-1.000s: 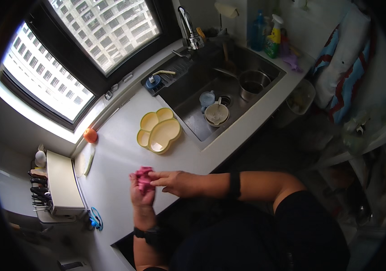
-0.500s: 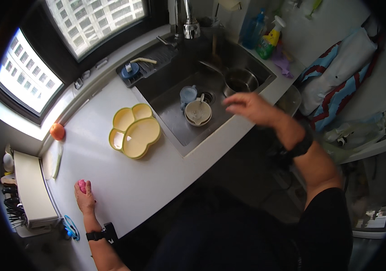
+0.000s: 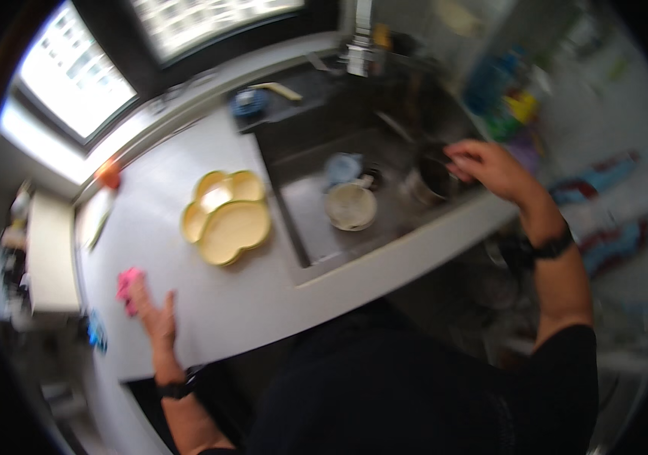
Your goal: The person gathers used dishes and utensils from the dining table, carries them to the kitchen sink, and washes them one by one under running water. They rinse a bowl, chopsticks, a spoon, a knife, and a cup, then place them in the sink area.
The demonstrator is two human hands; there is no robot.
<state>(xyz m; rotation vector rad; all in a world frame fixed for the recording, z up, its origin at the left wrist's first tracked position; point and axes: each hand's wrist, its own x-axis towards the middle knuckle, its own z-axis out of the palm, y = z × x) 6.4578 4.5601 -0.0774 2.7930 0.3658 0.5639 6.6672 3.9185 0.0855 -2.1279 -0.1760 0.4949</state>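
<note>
On the left of the white counter, my left hand [image 3: 155, 313] has its thumb spread wide and its fingertips against a crumpled pink cloth [image 3: 130, 290]. Nothing is wrapped in its palm. Over the right end of the steel sink [image 3: 293, 159], my right hand [image 3: 493, 168] hovers by a metal pot [image 3: 422, 184], fingers loosely bent. I see nothing held there, though motion blurs the picture. Between the hands sits a yellow divided plate [image 3: 234, 231], its compartments bare. A pale bowl [image 3: 350, 206] and a light blue cup-like piece [image 3: 342, 168] are in the sink.
At the sink's back stands a faucet [image 3: 359, 45]; a blue-topped scrubber [image 3: 249, 101] rests on the ledge. Spray and soap bottles [image 3: 517, 114] are at the right. An orange fruit [image 3: 108, 174] lies by the window, near a cutlery holder [image 3: 52, 250].
The view has swung and blurred. My right hand has gone from the sink's front edge to beside the pot. My left hand's grip on the pink cloth has loosened, with the thumb spreading away.
</note>
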